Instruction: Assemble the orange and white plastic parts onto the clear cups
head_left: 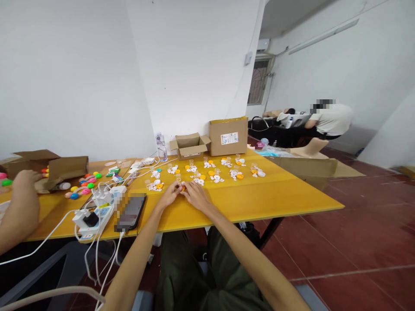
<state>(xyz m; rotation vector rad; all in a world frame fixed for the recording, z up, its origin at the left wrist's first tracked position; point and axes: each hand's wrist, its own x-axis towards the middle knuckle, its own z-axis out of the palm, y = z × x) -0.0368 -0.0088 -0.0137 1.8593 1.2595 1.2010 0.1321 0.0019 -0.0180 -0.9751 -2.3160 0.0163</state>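
Observation:
Both my hands meet near the middle of the yellow table (259,198). My left hand (170,194) and my right hand (194,194) are pinched together on a small orange piece (183,188) between the fingertips. Just beyond them lie several small white and orange parts (207,172) and small clear cups, spread in little groups across the table.
A phone (132,211) and a white power strip (94,218) with cables lie left of my hands. Two cardboard boxes (227,136) and a water bottle (161,147) stand at the wall. Another person's arm (19,203) reaches by colourful round pieces (84,188) at left. A person sits far right.

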